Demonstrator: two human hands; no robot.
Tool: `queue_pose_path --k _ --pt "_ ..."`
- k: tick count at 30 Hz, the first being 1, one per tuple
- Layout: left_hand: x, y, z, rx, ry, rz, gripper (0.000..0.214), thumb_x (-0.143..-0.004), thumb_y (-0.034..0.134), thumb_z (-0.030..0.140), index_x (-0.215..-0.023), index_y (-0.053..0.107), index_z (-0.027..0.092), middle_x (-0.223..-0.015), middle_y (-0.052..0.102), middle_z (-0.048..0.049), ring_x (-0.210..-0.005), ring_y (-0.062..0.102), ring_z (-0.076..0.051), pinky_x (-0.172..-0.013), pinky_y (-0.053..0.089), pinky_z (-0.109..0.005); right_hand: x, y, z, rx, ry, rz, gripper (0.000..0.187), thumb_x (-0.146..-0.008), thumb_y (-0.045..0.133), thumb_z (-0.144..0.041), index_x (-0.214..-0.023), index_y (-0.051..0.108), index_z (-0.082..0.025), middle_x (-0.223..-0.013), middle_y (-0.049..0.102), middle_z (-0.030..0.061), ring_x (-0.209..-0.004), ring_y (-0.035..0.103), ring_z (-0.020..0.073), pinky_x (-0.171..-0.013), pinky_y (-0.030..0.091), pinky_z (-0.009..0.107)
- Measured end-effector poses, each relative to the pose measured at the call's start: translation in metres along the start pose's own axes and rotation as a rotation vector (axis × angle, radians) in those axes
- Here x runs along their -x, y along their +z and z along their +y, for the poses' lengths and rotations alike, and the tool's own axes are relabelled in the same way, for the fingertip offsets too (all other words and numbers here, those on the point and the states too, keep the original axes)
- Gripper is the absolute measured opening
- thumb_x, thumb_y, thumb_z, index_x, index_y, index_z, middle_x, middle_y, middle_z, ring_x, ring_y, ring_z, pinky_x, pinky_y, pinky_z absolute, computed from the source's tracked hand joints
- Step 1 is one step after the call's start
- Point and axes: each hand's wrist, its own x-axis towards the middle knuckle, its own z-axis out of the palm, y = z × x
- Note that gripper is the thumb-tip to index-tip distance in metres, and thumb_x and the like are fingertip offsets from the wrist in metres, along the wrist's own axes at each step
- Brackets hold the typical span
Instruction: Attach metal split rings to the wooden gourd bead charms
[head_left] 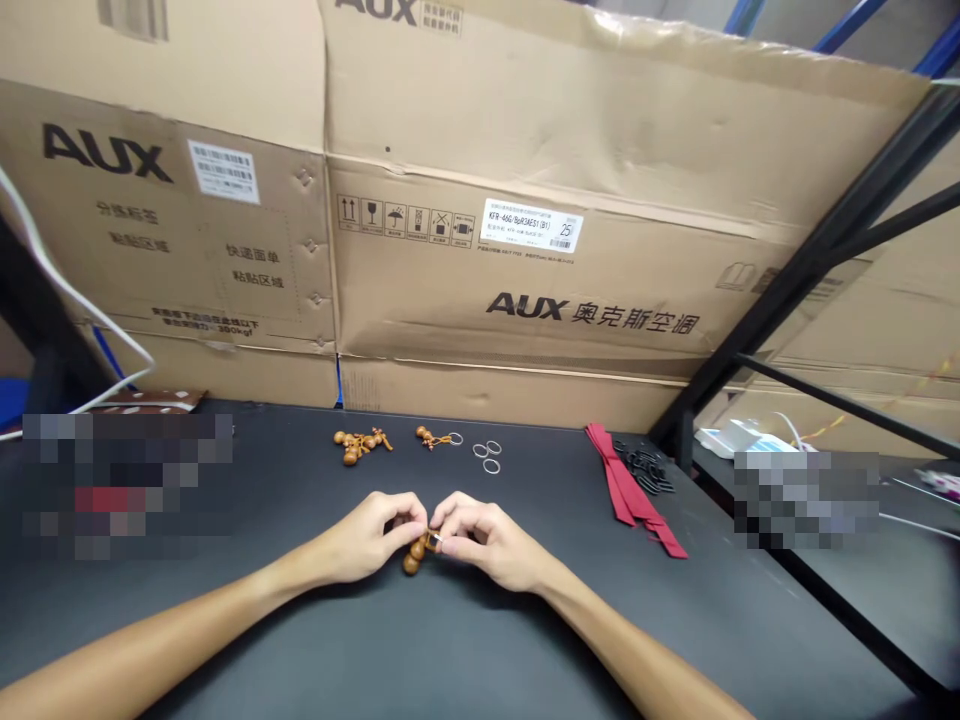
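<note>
Both my hands meet over the middle of the black table (465, 650). My left hand (379, 535) pinches the top of a small brown wooden gourd charm (414, 553), which hangs below my fingers. My right hand (480, 540) is closed in a pinch on a small metal piece at the gourd's top; it looks like a ring, but it is too small to be sure. Beyond my hands lie a heap of wooden gourd charms (360, 444), one gourd with a ring attached (433, 437) and three loose metal rings (487, 456).
Red ribbon strips (630, 490) and a pile of small black parts (649, 467) lie at the right. Large AUX cardboard boxes (525, 250) wall the table's far edge. A black metal rack frame (810, 260) rises at the right. A white cable (67, 290) hangs at the left.
</note>
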Motion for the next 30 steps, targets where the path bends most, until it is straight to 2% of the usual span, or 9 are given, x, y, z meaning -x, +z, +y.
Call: queue_pose_path --k 6,15,18,22,26,30 --pt "0.001 0.005 0.004 -0.104 0.071 0.005 0.025 -0.093 0.045 0.032 -0.076 0.056 0.016 -0.062 0.064 0.001 -0.055 0.055 -0.01 -0.058 0.041 -0.02 -0.001 0.003 0.001 -0.044 0.001 0.039 0.031 -0.085 0.061 -0.041 -0.066 0.059 -0.016 -0.092 0.058 0.003 -0.081 0.055 0.0128 -0.08 0.044 0.028" --pt "0.003 0.006 0.0 -0.124 0.123 0.01 0.022 -0.092 0.046 0.028 -0.076 0.056 0.017 -0.063 0.065 0.0011 -0.056 0.058 -0.01 -0.061 0.044 -0.02 -0.001 0.011 -0.001 0.139 -0.052 0.069 0.025 -0.088 0.058 -0.033 -0.068 0.056 -0.018 -0.088 0.058 0.0022 -0.079 0.054 0.013 -0.075 0.044 0.027" --pt "0.002 0.005 0.0 -0.076 0.108 0.004 0.022 -0.092 0.046 0.03 -0.077 0.055 0.017 -0.065 0.065 0.0007 -0.058 0.058 -0.011 -0.061 0.044 -0.02 -0.001 0.013 0.0 0.157 -0.048 0.099 0.025 -0.089 0.058 -0.032 -0.068 0.056 -0.018 -0.087 0.058 0.0017 -0.076 0.052 0.012 -0.07 0.042 0.025" --pt "0.0 0.001 -0.002 0.023 0.009 0.0 0.024 -0.092 0.045 0.035 -0.079 0.054 0.016 -0.069 0.065 -0.0002 -0.064 0.058 -0.013 -0.063 0.044 -0.022 0.001 0.01 -0.002 0.135 -0.026 0.065 0.02 -0.089 0.058 -0.033 -0.075 0.058 -0.018 -0.093 0.059 0.0021 -0.07 0.049 0.0098 -0.063 0.04 0.022" --pt "-0.002 -0.002 -0.006 0.063 -0.021 0.025 0.024 -0.091 0.048 0.036 -0.08 0.054 0.016 -0.072 0.061 0.0002 -0.068 0.055 -0.014 -0.066 0.043 -0.024 0.002 0.004 -0.003 0.077 -0.016 0.017 0.018 -0.089 0.057 -0.035 -0.083 0.063 -0.018 -0.099 0.059 0.003 -0.072 0.051 0.0097 -0.069 0.042 0.024" --pt "-0.002 -0.002 -0.006 0.101 -0.022 0.003 0.023 -0.091 0.048 0.036 -0.08 0.054 0.016 -0.072 0.061 0.0002 -0.067 0.055 -0.014 -0.066 0.044 -0.024 0.001 0.003 -0.001 -0.073 -0.008 -0.003 0.022 -0.087 0.06 -0.038 -0.081 0.065 -0.018 -0.097 0.059 0.0034 -0.082 0.055 0.012 -0.078 0.044 0.026"
